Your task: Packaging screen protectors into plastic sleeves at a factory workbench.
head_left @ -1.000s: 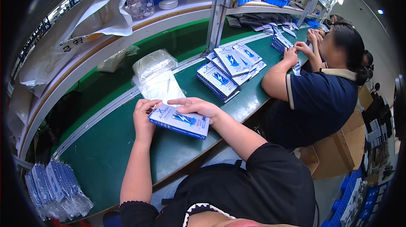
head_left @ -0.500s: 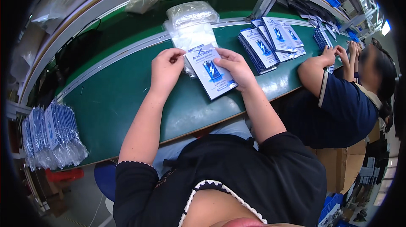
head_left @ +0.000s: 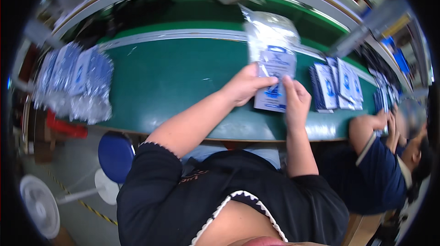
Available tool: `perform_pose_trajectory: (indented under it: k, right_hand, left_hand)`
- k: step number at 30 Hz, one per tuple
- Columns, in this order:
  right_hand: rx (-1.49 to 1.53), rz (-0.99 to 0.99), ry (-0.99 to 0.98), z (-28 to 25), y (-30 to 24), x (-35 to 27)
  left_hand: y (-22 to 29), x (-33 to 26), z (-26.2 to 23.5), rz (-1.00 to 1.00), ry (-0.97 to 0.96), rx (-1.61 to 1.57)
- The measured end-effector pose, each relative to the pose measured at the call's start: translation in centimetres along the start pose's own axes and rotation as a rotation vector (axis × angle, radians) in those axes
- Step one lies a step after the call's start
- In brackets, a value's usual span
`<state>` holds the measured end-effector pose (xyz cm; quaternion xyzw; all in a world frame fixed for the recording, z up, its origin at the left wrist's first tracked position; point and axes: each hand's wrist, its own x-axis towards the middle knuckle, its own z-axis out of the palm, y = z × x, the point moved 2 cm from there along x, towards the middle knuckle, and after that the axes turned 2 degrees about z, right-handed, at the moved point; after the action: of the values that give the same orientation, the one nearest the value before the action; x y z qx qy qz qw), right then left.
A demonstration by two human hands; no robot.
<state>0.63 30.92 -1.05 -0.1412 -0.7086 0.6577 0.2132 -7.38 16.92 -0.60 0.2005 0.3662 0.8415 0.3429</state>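
Green covers the long desk (head_left: 174,81), with a grey rail behind it. Both hands hold one white and blue packet (head_left: 273,79) upright above the desk: the left hand (head_left: 245,85) has its grip closed on the left edge, the right hand (head_left: 295,99) pinches the lower right edge. Stacks of similar packets (head_left: 337,85) lie to the right, near a co-worker's hands (head_left: 380,120).

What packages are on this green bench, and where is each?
Flat white-and-blue card pack: centre, held by left hand and right hand.
Clear plastic bags: behind it.
Stacked white-and-blue packs: right.
Clear-bagged blue packs: far left edge.
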Motion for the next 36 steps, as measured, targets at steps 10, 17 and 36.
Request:
perform_pose_trajectory:
  k: [10,17,36]
  right_hand:
    - [-0.240,-0.586,-0.010,1.0,-4.8,0.9]
    - [-0.301,-0.708,0.220,1.6,-7.5,-1.4]
    - [-0.309,-0.686,0.296,0.3,-5.8,0.6]
  left_hand:
    - [1.8,-1.2,0.2,-0.170,-0.294,0.033]
    - [2.0,-0.9,-0.2,-0.307,-0.306,-0.055]
    - [2.6,-1.5,-3.0,-0.141,0.014,-0.154]
